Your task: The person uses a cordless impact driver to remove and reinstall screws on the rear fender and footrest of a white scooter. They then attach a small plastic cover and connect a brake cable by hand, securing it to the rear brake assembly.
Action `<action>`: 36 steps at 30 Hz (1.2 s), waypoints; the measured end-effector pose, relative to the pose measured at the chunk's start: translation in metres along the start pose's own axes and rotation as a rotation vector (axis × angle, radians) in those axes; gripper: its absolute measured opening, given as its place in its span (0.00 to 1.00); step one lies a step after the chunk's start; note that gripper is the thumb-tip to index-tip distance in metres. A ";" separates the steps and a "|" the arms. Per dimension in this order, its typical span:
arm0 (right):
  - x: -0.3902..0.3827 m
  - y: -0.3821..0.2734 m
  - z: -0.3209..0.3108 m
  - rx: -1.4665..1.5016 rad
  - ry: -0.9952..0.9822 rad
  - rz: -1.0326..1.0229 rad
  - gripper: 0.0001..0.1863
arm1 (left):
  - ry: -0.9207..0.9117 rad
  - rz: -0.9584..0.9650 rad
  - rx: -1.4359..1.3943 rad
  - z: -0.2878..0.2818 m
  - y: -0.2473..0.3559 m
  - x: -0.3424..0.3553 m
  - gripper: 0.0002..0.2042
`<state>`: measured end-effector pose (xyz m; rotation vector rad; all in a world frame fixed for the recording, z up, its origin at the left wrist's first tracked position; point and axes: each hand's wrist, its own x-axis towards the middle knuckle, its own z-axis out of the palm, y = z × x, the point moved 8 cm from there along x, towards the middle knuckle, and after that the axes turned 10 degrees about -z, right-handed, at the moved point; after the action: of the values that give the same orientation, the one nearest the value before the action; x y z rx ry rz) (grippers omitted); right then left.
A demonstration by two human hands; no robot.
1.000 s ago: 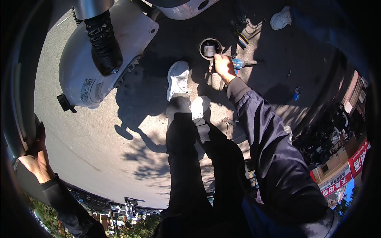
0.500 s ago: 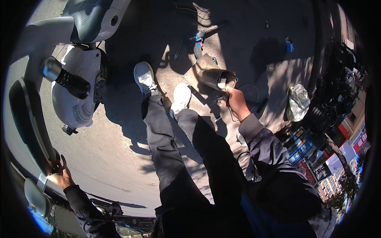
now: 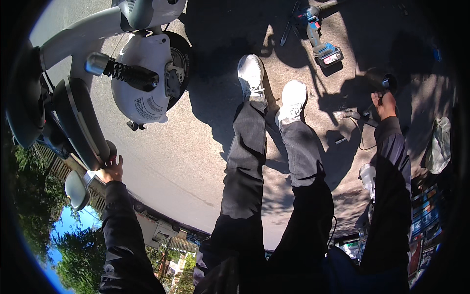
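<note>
My left hand point(image 3: 111, 170) is on the left, fingers curled against the end of the long dark seat point(image 3: 78, 122) of a grey-white scooter point(image 3: 139, 100). Its wrist shows a dark sleeve. Far to the right, my right hand point(image 3: 384, 104) has its fingers bent at the rim of a dark tube-shaped container point(image 3: 389, 81). The container's open mouth faces me with something pale inside; shadow hides most of its body. Close to that hand lies a small dark fitting with a cable point(image 3: 361, 117).
A blue-and-black cordless power tool point(image 3: 323, 46) and a thin long tool point(image 3: 289, 24) lie on the pavement ahead. A pale bag point(image 3: 439, 146) and a whitish plastic object point(image 3: 367, 179) are on the right. My white shoes point(image 3: 293, 100) stand between.
The view has swung left, so the scooter and ground objects appear farther right. The container is now in shadow and farther from the power tool. My left hand stays at the seat end.
</note>
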<state>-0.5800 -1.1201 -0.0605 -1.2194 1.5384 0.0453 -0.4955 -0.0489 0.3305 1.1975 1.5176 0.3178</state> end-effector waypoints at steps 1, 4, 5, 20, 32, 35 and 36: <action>0.013 0.004 -0.004 0.040 0.026 0.007 0.11 | 0.043 0.012 0.014 -0.004 0.002 0.000 0.33; 0.015 0.010 -0.015 0.051 0.026 0.059 0.17 | 0.100 0.007 0.028 -0.008 0.005 0.009 0.28; 0.003 0.010 -0.016 0.019 -0.037 0.084 0.19 | 0.098 0.005 0.037 -0.009 0.006 0.013 0.29; -0.155 -0.094 0.200 -0.663 -0.568 -0.466 0.19 | -0.650 -0.312 0.077 0.262 -0.229 -0.247 0.28; -0.142 -0.155 0.564 -1.535 -0.597 -1.483 0.26 | -1.189 0.998 0.851 0.390 -0.161 -0.325 0.22; -0.095 -0.154 0.617 -1.705 -0.575 -1.551 0.16 | -1.142 1.116 0.954 0.382 -0.178 -0.315 0.21; -0.078 -0.155 0.627 -1.617 -0.617 -1.465 0.18 | -1.074 1.186 1.032 0.377 -0.183 -0.313 0.20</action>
<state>-0.0426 -0.7661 -0.1573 -2.8648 -0.5283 0.6941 -0.3087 -0.5299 0.2479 2.4330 -0.2129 -0.4092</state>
